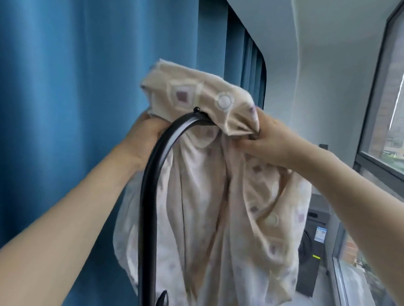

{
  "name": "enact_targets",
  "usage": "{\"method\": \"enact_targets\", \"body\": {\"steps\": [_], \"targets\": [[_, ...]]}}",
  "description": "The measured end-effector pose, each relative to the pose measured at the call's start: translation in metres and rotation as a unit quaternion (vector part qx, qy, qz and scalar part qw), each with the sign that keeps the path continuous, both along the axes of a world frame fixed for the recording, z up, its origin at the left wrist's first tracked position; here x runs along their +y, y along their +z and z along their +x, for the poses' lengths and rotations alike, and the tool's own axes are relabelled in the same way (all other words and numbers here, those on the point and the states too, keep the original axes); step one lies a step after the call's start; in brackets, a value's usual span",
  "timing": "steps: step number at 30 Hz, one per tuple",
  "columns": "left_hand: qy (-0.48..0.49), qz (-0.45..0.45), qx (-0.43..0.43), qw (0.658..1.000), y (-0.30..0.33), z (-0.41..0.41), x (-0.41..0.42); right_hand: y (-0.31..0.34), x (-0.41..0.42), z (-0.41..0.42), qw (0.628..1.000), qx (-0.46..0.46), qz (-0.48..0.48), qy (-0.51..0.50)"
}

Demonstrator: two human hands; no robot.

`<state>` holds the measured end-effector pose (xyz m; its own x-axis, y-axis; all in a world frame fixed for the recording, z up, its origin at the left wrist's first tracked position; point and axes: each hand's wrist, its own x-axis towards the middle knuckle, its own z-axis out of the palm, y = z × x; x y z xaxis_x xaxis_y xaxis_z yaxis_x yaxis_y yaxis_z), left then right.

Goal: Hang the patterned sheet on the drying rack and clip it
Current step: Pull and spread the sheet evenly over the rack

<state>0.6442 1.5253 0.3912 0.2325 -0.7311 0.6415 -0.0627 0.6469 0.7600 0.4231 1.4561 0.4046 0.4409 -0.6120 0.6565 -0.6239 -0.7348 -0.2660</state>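
Your left hand (148, 129) and right hand (264, 141) both grasp the patterned sheet (217, 199), bunched over the drying rack (153, 185) at frame centre; the rack's bar runs away from you, so spread the sheet along it.

Blue curtain (59, 100) at left; washing machine (312, 245) (dark) beside window (395, 103).

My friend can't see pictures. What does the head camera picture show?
Two bare hands drape a bunched beige patterned sheet over the curved top of a black drying rack. The left hand and right hand each grip the cloth. A blue curtain hangs on the left, a window on the right.
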Motion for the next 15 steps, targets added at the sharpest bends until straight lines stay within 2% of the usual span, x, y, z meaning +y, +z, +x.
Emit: {"method": "enact_targets", "body": {"steps": [2,4,5,8,11,13,15], "targets": [[-0.016,0.083,-0.05,0.995,-0.008,0.004,0.003,0.003,0.004,0.002,0.996,-0.03,0.076,0.036],[0.021,0.12,-0.078,0.989,-0.005,0.01,0.01,0.013,0.01,0.003,0.994,-0.06,0.078,0.041],[0.031,0.12,-0.066,0.99,-0.001,0.016,0.011,0.019,0.013,0.003,0.995,-0.072,0.064,0.035],[0.009,0.082,0.021,0.996,0.019,0.025,0.023,0.033,0.031,0.011,0.997,-0.072,0.009,0.023],[-0.005,0.018,0.1,0.995,0.037,0.031,0.046,0.044,0.054,0.025,0.996,-0.08,-0.006,0.043],[-0.039,-0.02,0.099,0.994,0.044,0.034,0.063,0.05,0.075,0.036,0.99,-0.09,0.018,0.107],[-0.058,-0.059,0.094,0.992,0.052,0.038,0.081,0.053,0.094,0.047,0.976,-0.055,0.069,0.2]]}}
